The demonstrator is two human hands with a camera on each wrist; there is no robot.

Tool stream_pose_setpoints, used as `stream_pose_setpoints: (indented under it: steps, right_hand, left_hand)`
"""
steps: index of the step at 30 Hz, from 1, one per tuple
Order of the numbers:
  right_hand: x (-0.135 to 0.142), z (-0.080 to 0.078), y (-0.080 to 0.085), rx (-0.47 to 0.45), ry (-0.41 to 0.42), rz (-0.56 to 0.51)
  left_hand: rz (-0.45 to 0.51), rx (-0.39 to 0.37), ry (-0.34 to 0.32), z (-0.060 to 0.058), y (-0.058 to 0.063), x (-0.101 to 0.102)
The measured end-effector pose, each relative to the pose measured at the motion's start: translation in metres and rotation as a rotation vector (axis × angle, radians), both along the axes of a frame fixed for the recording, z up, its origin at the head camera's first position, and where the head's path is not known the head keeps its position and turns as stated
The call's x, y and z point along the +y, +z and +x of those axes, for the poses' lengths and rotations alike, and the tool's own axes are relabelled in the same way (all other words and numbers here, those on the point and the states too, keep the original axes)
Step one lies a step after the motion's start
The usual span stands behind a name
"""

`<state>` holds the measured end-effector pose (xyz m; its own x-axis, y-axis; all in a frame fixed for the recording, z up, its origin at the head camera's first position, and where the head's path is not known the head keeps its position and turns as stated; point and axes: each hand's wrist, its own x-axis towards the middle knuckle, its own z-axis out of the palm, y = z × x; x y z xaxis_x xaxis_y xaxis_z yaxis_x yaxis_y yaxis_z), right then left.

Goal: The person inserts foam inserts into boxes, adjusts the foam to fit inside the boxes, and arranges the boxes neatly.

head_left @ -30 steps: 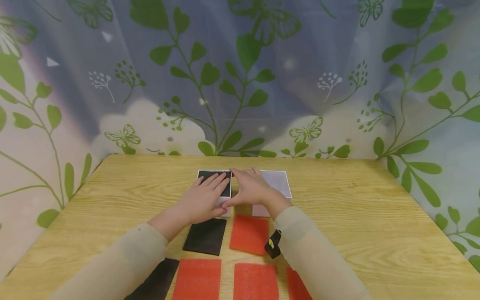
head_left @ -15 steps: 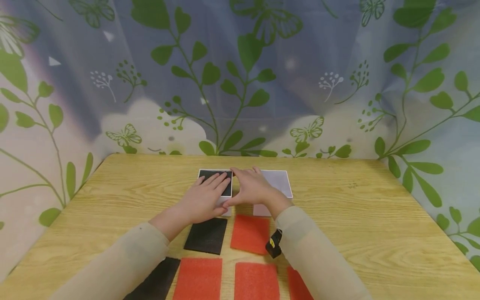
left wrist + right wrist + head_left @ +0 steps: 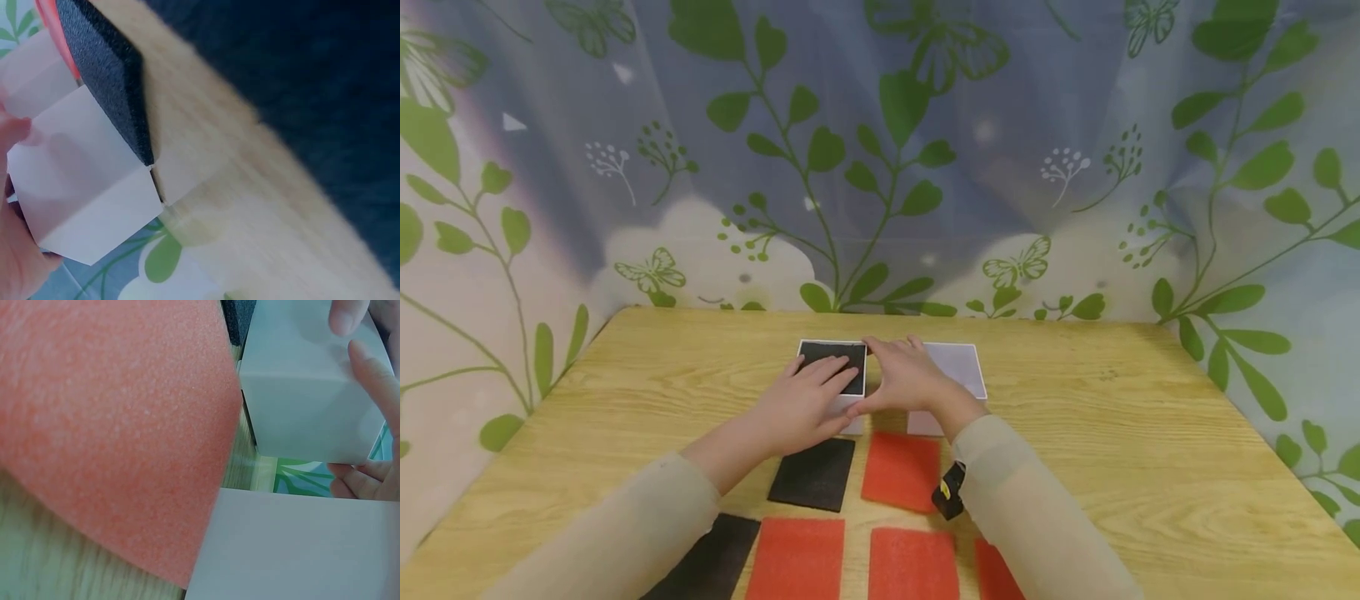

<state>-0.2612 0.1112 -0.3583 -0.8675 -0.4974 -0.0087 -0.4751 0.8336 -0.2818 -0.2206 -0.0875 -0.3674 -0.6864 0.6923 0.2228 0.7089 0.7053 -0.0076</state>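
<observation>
While my right hand holds the box along its 3 o'clock side, thumb at the near corner and fingers round to the far one, my left hand lies over the black pad inside it, fingers loosely bent and gripping nothing. The box stands on the bench, straight ahead at 12 o'clock.

My left fingers have just drawn back a little toward 7 o'clock, so more of the pad shows beyond their tips; my right hand and the box keep their places. I take it the pad lies within the rim and wants little more pressing, though I cannot tell how deep it sits.

Only the head view shows the pad inside the box. The left wrist view gives me the thickness of another black pad, flat on the bench at the box's 6 o'clock, where the head view shows mainly its top. The right wrist view shows the gap toward the other box, at 3 o'clock, with the curtain visible through it; a red pad fills much of that view.
</observation>
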Motion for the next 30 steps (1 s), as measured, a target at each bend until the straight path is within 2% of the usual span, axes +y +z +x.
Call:
stream_pose_setpoints:
  steps: [6,10,15,22,25,30]
  right_hand:
    - [0.0,0.002,-0.002,0.0,0.0,-0.007]
    - [0.0,0.003,-0.004,0.008,0.002,-0.012]
    - [-0.002,0.003,-0.006,0.0,0.007,-0.005]
    - [-0.001,0.001,-0.003,0.002,0.004,-0.026]
    - [0.0,0.0,-0.001,0.003,0.002,-0.032]
    - [0.0,-0.002,-0.001,0.007,-0.005,-0.02]
  left_hand:
    - [0.091,0.062,-0.128,0.01,-0.001,-0.006]
    - [0.132,0.104,-0.158,0.013,-0.003,-0.004]
    - [0.152,0.138,-0.139,0.017,-0.006,-0.002]
    - [0.14,0.228,-0.12,0.017,-0.005,-0.001]
    - [0.125,0.257,-0.078,0.018,-0.002,-0.004]
    - [0.064,0.314,0.037,0.019,0.004,-0.014]
